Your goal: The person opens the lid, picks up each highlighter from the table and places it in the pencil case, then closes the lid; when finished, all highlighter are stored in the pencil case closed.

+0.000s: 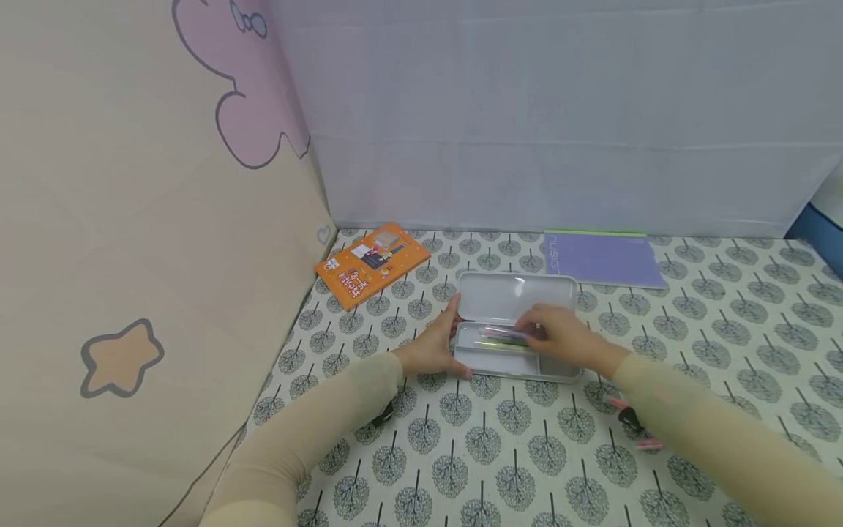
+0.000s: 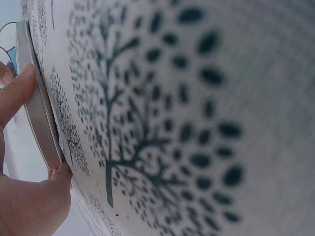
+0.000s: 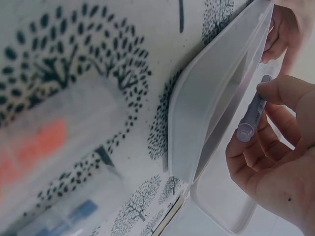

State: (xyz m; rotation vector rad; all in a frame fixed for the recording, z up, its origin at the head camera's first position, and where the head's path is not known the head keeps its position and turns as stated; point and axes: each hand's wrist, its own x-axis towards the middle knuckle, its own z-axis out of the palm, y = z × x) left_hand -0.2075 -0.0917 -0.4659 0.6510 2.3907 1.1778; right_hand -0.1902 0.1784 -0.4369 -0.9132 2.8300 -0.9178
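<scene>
We have a slim clear pen with a purplish tint (image 3: 256, 109) over the tray of an open white case (image 1: 497, 361), its barrel pinched between the thumb and fingers of our right hand (image 1: 560, 333). We judge it light and stiff, with a slick round barrel that could roll or turn in the fingertips; the middle of its length looks the best place to pinch it. Below it, a yellow-green item (image 1: 500, 345) lies along the tray's back compartment.

Our left hand (image 1: 431, 348) grips the case's left end, thumb at the near corner, fingers at the back by the hinge side. The case seems thin-walled, rigid and light, likely to slide if bumped, so we think its end walls give a safer hold than the opened lid (image 1: 516, 296).

Beyond it, an orange booklet (image 1: 372, 265) lies back left and a purple folder (image 1: 602, 258) back right, all on a tree-print tablecloth (image 1: 487, 446).
</scene>
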